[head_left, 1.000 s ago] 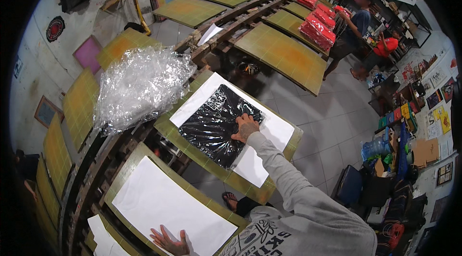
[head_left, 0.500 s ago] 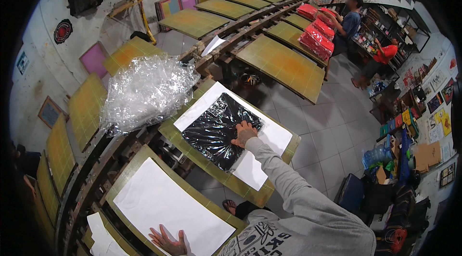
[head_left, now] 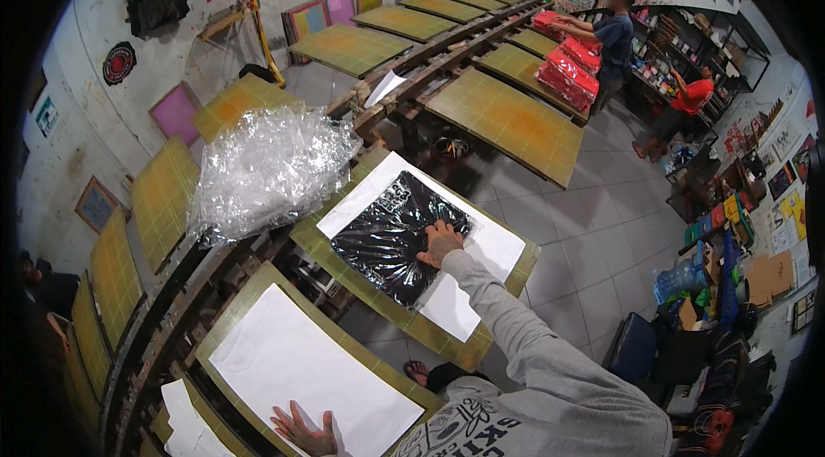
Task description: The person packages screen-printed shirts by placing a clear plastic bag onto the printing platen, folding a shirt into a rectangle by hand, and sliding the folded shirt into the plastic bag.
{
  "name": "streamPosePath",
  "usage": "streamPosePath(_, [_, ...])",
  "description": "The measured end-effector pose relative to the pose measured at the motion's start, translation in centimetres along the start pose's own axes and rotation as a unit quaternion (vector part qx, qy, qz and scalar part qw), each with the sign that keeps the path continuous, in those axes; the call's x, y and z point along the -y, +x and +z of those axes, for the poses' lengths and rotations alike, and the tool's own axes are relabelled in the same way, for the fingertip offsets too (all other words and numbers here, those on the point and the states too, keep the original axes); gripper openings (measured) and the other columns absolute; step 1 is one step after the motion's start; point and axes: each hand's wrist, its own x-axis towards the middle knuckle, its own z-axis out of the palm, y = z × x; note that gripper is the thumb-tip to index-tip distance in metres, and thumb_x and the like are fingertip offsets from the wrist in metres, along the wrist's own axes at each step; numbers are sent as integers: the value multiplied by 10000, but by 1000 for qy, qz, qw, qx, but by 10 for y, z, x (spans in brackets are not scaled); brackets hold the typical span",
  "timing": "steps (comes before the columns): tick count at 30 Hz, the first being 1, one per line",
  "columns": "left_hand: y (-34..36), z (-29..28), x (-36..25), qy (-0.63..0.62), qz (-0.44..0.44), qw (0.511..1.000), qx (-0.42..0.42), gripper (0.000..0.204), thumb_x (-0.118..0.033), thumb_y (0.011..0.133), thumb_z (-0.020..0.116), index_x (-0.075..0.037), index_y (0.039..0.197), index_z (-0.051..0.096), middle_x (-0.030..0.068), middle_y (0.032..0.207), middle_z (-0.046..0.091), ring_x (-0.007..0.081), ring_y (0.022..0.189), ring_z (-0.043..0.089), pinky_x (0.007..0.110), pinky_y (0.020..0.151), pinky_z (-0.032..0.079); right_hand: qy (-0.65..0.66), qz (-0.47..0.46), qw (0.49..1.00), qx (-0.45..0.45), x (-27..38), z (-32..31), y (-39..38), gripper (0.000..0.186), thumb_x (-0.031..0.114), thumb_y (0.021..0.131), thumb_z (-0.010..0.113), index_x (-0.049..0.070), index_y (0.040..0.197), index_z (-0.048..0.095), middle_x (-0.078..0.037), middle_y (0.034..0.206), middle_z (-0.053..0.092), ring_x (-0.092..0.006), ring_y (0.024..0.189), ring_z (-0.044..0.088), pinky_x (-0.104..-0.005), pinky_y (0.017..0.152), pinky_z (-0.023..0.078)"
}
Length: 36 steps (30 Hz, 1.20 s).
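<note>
My right hand (head_left: 442, 242), in a grey sleeve, rests with fingers apart on a black item in a clear plastic bag (head_left: 382, 242). Creases in the shiny plastic run out from under the fingers. Beneath the bag is a white rectangular piece (head_left: 447, 315) on a yellow-green board (head_left: 344, 295); whether it is cloth or paper I cannot tell. Nearer me, my left hand (head_left: 305, 433) lies spread on the lower edge of another white piece (head_left: 301, 362), which covers most of a second board (head_left: 228, 315).
A heap of clear plastic bags (head_left: 271, 169) sits left of the black package. Boards (head_left: 507, 122) line the long rack (head_left: 412, 105). Red bagged packages (head_left: 567, 70) are stacked at the far right, where a person in blue (head_left: 614, 36) reaches over them. Another person wears red (head_left: 690, 96).
The whole view has shifted slightly down and to the right. Both my hands keep their places. The person in blue has turned and stretched the arms over the red packages.
</note>
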Motion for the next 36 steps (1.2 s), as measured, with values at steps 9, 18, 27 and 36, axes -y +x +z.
streamPosePath(9, [0, 4, 9, -72, 36, 995, -58, 942, -711, 790, 766, -226, 1553, 500, 245, 1675, 285, 532, 1538, 197, 660, 1236, 168, 36, 7, 999, -20, -2, 5, -5, 765, 484, 779, 840, 128, 1403, 577, -113, 1443, 488, -340, 1389, 438, -541, 1128, 387])
streamPosePath(18, [-3, -3, -1, -19, 11, 999, -25, 923, -606, 795, 781, -163, 1546, 479, 200, 1707, 219, 449, 1577, 148, 585, 1283, 102, 192, -118, 932, -284, -34, 32, -51, 515, 325, 754, 839, 122, 1193, 664, -134, 1215, 608, -347, 1187, 560, -443, 1020, 469])
streamPosePath(27, [-1, -2, -3, -40, -2, 999, -12, 887, -430, 751, 857, -173, 1527, 511, 197, 1705, 242, 451, 1575, 167, 584, 1278, 127, 89, 14, 987, -131, -104, 42, -119, 557, 407, 669, 842, 155, 1140, 685, -112, 1207, 569, -335, 1188, 506, -483, 1040, 445])
streamPosePath(36, [0, -2, -1, -8, 3, 1000, -4, 875, -535, 795, 796, -168, 1533, 502, 185, 1708, 240, 427, 1585, 156, 576, 1281, 102, 81, -13, 991, -110, -99, 32, -117, 614, 416, 679, 864, 149, 1201, 680, -134, 1264, 543, -361, 1242, 479, -515, 1048, 435])
